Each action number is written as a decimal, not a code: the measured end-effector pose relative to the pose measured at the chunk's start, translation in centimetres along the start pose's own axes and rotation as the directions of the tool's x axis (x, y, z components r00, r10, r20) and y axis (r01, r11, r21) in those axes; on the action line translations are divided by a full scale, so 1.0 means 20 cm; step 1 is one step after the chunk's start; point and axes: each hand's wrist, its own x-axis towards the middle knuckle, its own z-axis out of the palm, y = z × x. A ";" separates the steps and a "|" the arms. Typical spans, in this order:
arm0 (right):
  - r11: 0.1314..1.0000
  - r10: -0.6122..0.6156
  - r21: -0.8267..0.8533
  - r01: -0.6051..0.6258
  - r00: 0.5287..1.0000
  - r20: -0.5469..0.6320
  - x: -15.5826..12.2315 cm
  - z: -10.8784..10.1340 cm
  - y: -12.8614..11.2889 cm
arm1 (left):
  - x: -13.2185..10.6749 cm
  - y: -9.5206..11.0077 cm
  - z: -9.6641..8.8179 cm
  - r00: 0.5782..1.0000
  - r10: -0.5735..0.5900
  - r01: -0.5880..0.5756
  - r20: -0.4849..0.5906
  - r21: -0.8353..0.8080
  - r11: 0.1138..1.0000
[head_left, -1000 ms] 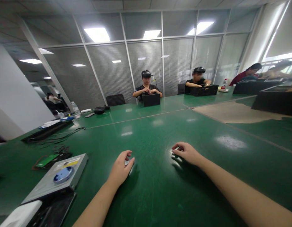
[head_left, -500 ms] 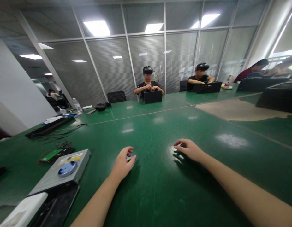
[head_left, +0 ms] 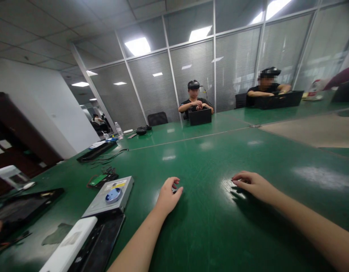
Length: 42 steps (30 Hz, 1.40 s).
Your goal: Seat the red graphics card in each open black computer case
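Observation:
My left hand [head_left: 168, 197] rests on the green table [head_left: 208, 158] just left of centre. Its thumb and fingers are curled round a small grey thing that I cannot make out. My right hand [head_left: 253, 186] lies a hand's width to the right, palm down. Its fingers are bent and pressed together with their tips on the tabletop, and whatever is under them is hidden. The two hands are apart and do not touch.
A silver disc drive [head_left: 112, 197] with a blue hub lies left of my left hand, with a green circuit board [head_left: 98, 179] behind it. A white slab [head_left: 69, 245] and a black tray [head_left: 102, 241] lie nearer. Two people sit at black boxes [head_left: 199, 115] across the table.
The view has swung to the left, so everything sits further right in the picture. Both hands stay in the same places on the table with the same curled fingers.

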 end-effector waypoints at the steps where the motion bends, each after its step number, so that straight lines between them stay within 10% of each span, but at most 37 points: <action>1: 1.000 0.004 -0.006 -0.004 1.000 0.000 0.00 0.00 -0.01 | 0.00 0.00 0.00 1.000 0.002 -0.002 -0.001 0.001 1.000; 42: 1.000 0.013 -0.014 -0.014 1.000 -0.027 0.01 -0.01 -0.01 | 0.08 -0.06 -0.03 0.998 -0.052 0.049 0.030 0.085 0.995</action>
